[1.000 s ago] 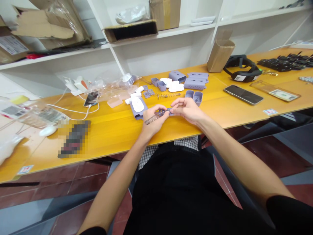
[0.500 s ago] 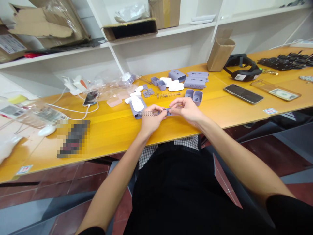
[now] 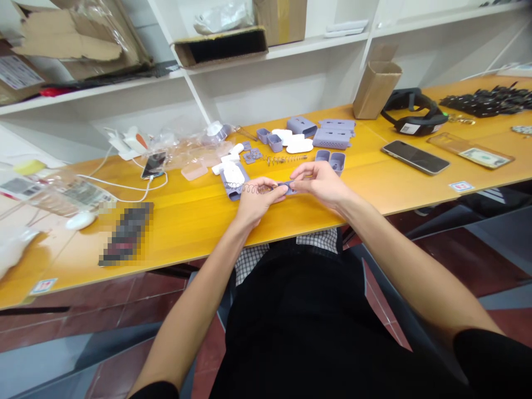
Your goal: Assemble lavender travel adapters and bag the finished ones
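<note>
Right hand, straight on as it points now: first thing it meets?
The right hand would probably meet the loose metal coil spring lying on the tabletop, near the spring's left end; depth is hard to judge from this view.

Pretty bright, even indoor light here, with a glossy glare streaking the yellow worktop [image 3: 178,221], soft shadows, wide-angle bending round the edges, and one pixelated blur patch [image 3: 127,234].

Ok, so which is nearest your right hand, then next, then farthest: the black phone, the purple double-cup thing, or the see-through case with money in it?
1. Purple double-cup part: just beyond the right hand, toward the back of the table.
2. Black smartphone: off to the right, on the table.
3. Clear case with a banknote: farther right, past the phone.
</note>
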Demonstrator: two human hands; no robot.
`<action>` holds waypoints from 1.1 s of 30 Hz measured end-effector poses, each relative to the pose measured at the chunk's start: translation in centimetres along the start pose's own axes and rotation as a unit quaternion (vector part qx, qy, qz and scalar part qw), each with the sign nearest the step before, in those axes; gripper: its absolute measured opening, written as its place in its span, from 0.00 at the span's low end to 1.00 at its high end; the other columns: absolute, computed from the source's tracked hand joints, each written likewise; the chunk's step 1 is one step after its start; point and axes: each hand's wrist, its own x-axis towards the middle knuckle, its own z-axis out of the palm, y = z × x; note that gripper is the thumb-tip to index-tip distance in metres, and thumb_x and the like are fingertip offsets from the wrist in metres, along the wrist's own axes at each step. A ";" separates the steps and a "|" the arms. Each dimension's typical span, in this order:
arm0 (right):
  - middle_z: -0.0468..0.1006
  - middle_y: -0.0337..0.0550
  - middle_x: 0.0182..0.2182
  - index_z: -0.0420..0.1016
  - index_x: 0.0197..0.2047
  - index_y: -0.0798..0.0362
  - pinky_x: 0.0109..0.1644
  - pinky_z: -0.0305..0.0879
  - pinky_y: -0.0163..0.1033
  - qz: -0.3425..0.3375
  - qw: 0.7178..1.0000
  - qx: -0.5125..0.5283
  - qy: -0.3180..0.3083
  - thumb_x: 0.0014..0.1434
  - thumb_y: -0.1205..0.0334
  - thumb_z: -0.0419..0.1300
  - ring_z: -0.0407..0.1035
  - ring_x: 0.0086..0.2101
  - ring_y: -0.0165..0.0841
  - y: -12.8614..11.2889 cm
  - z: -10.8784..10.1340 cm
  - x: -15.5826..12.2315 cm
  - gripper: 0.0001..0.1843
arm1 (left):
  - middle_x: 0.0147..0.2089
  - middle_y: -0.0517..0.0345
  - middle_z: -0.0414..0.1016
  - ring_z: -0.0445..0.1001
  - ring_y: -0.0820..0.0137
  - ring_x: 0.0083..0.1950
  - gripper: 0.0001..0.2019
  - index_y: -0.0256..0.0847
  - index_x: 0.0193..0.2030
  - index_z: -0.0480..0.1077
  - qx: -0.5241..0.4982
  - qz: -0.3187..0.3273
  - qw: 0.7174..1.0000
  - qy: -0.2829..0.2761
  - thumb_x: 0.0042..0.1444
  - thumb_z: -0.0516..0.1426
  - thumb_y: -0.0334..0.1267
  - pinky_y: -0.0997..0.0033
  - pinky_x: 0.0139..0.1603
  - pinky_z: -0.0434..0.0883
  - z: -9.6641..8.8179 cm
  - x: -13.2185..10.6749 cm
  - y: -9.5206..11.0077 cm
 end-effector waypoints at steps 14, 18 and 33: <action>0.83 0.41 0.30 0.80 0.35 0.50 0.49 0.82 0.53 -0.012 1.000 -0.010 -0.018 0.46 0.55 0.80 0.80 0.35 0.38 0.4 0.5 -0.2 0.18 | 0.44 0.50 0.87 0.84 0.63 0.43 0.11 0.40 0.45 0.82 0.201 0.127 0.971 0.019 0.54 0.69 0.35 0.62 0.47 0.81 -0.1 0.1 -0.8; 0.84 0.42 0.30 0.79 0.35 0.50 0.48 0.82 0.53 -0.026 0.999 -0.023 -0.014 0.46 0.54 0.81 0.81 0.34 0.39 0.4 0.7 -0.3 0.18 | 0.42 0.51 0.88 0.84 0.63 0.41 0.09 0.40 0.43 0.85 0.239 0.141 0.960 0.031 0.55 0.69 0.34 0.60 0.47 0.81 -0.1 0.0 -0.7; 0.84 0.42 0.27 0.80 0.31 0.51 0.42 0.79 0.48 -0.027 0.999 -0.036 -0.010 0.42 0.56 0.82 0.79 0.31 0.38 0.3 0.6 -0.5 0.19 | 0.35 0.52 0.85 0.82 0.67 0.32 0.08 0.38 0.41 0.83 0.165 0.090 0.982 -0.004 0.55 0.70 0.36 0.66 0.35 0.82 -0.2 -0.1 -1.2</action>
